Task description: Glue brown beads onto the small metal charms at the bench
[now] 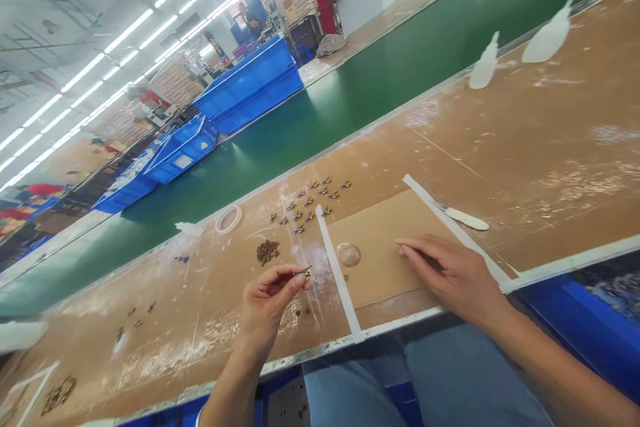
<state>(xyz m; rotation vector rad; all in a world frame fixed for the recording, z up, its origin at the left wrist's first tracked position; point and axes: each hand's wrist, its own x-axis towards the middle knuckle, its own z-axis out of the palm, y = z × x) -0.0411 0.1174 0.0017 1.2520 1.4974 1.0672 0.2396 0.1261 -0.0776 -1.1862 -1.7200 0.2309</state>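
My left hand is raised just above the brown workbench, with thumb and fingers pinched on a tiny metal part. My right hand lies flat, fingers stretched out, on a cardboard sheet framed by white tape strips. A small pile of dark parts sits just beyond my left hand. Several small blue-and-brass pieces are laid out in rows further back. A clear round dish rests on the cardboard between my hands.
A white tape ring and a white-handled tool lie on the bench. Two white squeeze bottles lie at the far right. A green conveyor belt runs behind the bench, with blue bins beyond. People work in the distance.
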